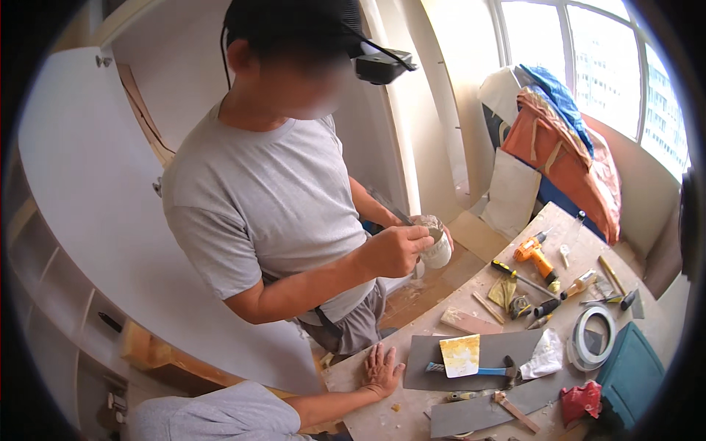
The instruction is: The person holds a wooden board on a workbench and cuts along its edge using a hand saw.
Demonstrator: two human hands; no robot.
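Note:
My left hand (pixel 381 373) rests palm down on the near left corner of the worktable (pixel 368 419), fingers spread, holding nothing. A grey sleeve and my forearm lead to it from the lower left. Beside the hand lies a dark grey sheet (pixel 423 367), bearing a hammer (pixel 494 371) with a blue handle and a square, yellow-stained white piece (pixel 460 356). My right hand is out of view. Across the table corner, a co-worker (pixel 272 184) in a grey T-shirt holds a white tub (pixel 437 254) and a thin tool whose kind I cannot make out.
The table carries an orange cordless drill (pixel 537 257), a screwdriver (pixel 522 278), a tape measure (pixel 520 306), a roll of edging tape (pixel 592 334), a teal case (pixel 636 375) and a red bag (pixel 581 402). A white panel (pixel 132 220) stands at the left; an orange sack (pixel 559 147) leans by the window.

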